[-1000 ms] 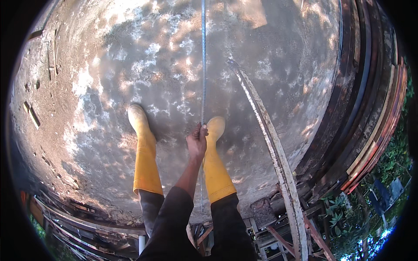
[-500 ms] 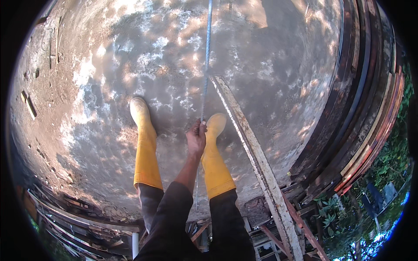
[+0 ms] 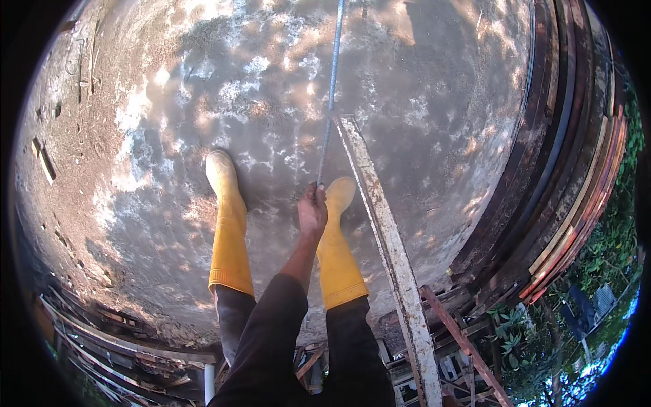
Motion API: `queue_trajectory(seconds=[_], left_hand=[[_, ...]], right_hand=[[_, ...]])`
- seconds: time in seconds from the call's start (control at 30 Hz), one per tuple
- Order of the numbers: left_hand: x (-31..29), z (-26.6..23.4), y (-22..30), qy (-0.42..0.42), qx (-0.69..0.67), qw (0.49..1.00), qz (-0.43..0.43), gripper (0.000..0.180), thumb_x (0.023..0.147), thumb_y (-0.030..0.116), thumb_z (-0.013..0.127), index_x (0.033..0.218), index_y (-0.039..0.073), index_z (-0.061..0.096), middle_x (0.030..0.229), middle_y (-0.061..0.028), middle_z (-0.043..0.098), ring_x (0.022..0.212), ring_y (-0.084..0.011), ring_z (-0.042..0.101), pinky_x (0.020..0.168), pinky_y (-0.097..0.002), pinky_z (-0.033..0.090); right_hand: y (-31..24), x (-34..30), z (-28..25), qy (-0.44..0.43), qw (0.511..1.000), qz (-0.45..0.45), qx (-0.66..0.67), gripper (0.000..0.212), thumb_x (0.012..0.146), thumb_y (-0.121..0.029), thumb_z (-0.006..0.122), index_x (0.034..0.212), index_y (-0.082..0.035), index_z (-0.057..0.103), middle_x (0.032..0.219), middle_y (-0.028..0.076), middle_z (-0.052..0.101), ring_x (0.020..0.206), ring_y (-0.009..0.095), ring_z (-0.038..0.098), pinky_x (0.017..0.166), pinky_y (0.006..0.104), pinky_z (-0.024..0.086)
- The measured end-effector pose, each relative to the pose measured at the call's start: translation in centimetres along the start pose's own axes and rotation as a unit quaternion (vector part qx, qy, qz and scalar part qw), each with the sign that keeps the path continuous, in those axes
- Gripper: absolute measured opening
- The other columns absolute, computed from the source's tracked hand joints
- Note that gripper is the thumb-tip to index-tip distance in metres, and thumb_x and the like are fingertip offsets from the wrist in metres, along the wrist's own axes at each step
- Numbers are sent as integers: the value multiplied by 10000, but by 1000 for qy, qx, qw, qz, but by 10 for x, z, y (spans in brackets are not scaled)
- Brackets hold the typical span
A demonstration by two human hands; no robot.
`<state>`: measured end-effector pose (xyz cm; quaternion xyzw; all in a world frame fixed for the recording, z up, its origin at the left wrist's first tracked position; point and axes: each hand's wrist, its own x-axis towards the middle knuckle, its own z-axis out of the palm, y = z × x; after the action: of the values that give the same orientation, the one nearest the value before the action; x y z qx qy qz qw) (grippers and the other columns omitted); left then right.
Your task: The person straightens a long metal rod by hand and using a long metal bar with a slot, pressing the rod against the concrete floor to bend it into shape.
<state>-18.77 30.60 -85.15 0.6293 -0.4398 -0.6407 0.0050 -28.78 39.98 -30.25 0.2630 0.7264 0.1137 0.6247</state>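
Note:
My left hand (image 3: 312, 211) is closed, with its fingers wrapped round the near part of a long thin blue-grey rod (image 3: 333, 78). From that grip the rod runs away over the ground to the top edge of the picture. Close to the right of the hand, a long beam (image 3: 386, 234) with worn, flaking white paint slants from beside the rod down to the lower edge. What supports the beam's near end cannot be seen. My right hand is out of view.
My yellow rubber boots (image 3: 228, 224) stand apart on the stained concrete ground (image 3: 271, 88). Long planks and bars (image 3: 576, 136) are stacked along the right. Scrap timber (image 3: 135, 349) lies behind at lower left, and a reddish plank (image 3: 464, 339) leans at lower right.
My left hand and the rod have shifted slightly right. The white beam's far end has moved a little right while its near end has swung left.

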Motion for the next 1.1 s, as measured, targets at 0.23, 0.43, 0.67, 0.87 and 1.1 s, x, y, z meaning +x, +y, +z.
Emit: queue_trajectory(seconds=[0.23,0.43,0.67,0.87,1.1], left_hand=[[-5,4,-17,32,40,993,102,245,1017,237,427,947,7,475,720,-103,452,687,-176,431,639,-355,403],[-21,-10,1,25,70,993,93,273,1020,280,386,985,16,448,722,-195,504,657,-341,484,633,-446,400],[-23,-24,6,7,97,995,31,311,1028,313,383,934,20,433,689,-128,458,631,-210,448,592,-388,386],[-19,-18,-8,36,57,995,69,295,1029,290,384,937,14,435,689,-121,452,635,-200,419,596,-386,383],[-20,-16,2,27,58,996,59,277,1029,276,385,962,13,436,711,-135,452,654,-221,421,623,-397,390]], right_hand=[[5,-14,3,168,948,-200,-184,596,786,-229,745,1279,10,510,1020,167,640,912,264,628,812,398,492],[5,-21,1,126,970,-181,-103,551,817,-255,750,1251,7,536,932,125,661,830,226,637,740,382,508],[-3,-28,4,78,988,-102,-84,591,796,-271,751,1268,5,525,1011,160,641,911,270,622,806,398,488],[4,-31,13,69,989,-101,-77,626,778,-285,751,1282,3,515,1080,190,624,981,309,608,862,413,471],[11,-39,16,71,988,-109,-79,667,757,-301,751,1298,1,504,1159,224,604,1062,353,593,928,429,452]])
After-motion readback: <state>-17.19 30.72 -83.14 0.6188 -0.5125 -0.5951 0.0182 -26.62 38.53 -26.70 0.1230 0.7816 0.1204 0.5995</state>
